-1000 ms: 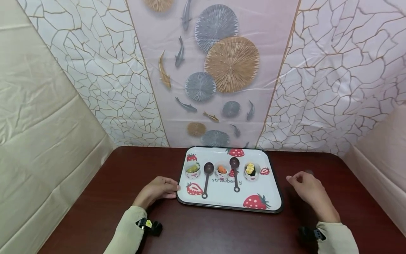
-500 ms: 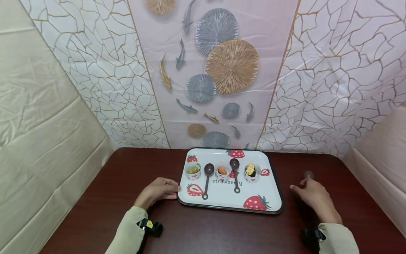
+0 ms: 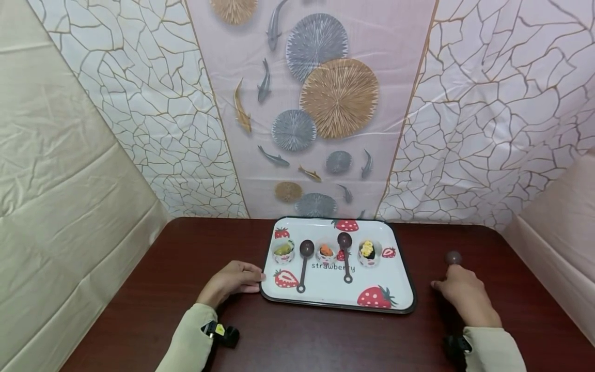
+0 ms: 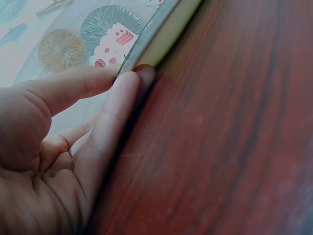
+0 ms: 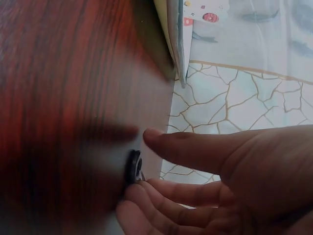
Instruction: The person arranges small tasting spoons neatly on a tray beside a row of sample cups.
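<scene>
My left hand [image 3: 232, 281] pinches the left rim of a white strawberry-print tray [image 3: 327, 292]. In the left wrist view, its thumb and fingers meet at the tray's edge [image 4: 143, 45]. To the right of the tray, my right hand [image 3: 465, 293] is low over the table, behind the round bowl of a dark spoon [image 3: 453, 257]; the rest of it is hidden by the hand. The right wrist view shows a small dark ring-like piece [image 5: 136, 165] by the fingertips, with the thumb apart from the fingers.
On the tray stand paper cups of green food [image 3: 283, 250], orange food [image 3: 326, 252] and yellow-topped food [image 3: 368, 251]. Two brown spoons, a left one [image 3: 304, 258] and a right one [image 3: 346, 253], lie between them. A dark wooden table [image 3: 325, 336] ends at a patterned backdrop [image 3: 339, 98].
My right hand has shifted slightly right and nearer to me, and the spoon's bowl beyond it has come into view. The left hand stays on the tray rim.
</scene>
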Motion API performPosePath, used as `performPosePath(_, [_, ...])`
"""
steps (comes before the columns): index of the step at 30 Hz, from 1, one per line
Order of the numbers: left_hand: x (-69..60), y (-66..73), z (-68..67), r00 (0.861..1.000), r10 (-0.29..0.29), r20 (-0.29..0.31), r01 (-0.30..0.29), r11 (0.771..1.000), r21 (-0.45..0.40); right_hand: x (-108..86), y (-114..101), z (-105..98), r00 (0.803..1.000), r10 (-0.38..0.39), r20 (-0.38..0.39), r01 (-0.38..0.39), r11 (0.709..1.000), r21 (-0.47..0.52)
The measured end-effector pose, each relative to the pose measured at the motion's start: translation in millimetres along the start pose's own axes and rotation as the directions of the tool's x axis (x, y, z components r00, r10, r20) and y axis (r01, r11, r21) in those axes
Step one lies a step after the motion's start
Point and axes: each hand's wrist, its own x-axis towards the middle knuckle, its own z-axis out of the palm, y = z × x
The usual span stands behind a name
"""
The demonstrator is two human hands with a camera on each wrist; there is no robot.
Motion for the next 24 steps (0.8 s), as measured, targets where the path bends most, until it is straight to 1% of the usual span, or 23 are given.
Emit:
performPosePath(5, [0.9, -1.0, -0.4, 1.0, 0.003, 0.003, -0.003, 1.0, -0.002, -3.6, -1.5, -1.7, 1.0, 0.001, 0.014, 0.0, 0.999, -0.048])
performPosePath(8, [0.9, -1.2, -0.7, 1.0, -0.001, 0.002, 0.001, 1.0, 0.002, -4.1, -1.6, -1.7, 0.999, 0.015, 0.033, -0.013, 0.998, -0.055])
performPosePath(16, [0.2, -0.8, 1.1, 1.0, -0.006, -0.011, 0.007, 1.0, 0.006, -3.8, -2.2, -0.4, 0.996, 0.054, 0.071, -0.053, 0.998, -0.016])
performPosePath(21, [0.1, -1.1, 1.1, 1.0, -0.009, -0.015, 0.009, 1.0, 0.003, -1.3, -1.0, 2.1, 0.995, 0.07, 0.075, -0.073, 0.997, 0.028])
performPosePath(24, [0.0, -0.8, 1.3, 1.0, -0.007, -0.015, 0.007, 1.0, -0.001, 0.2, -0.4, 3.1, 0.994, 0.08, 0.069, -0.082, 0.996, 0.028])
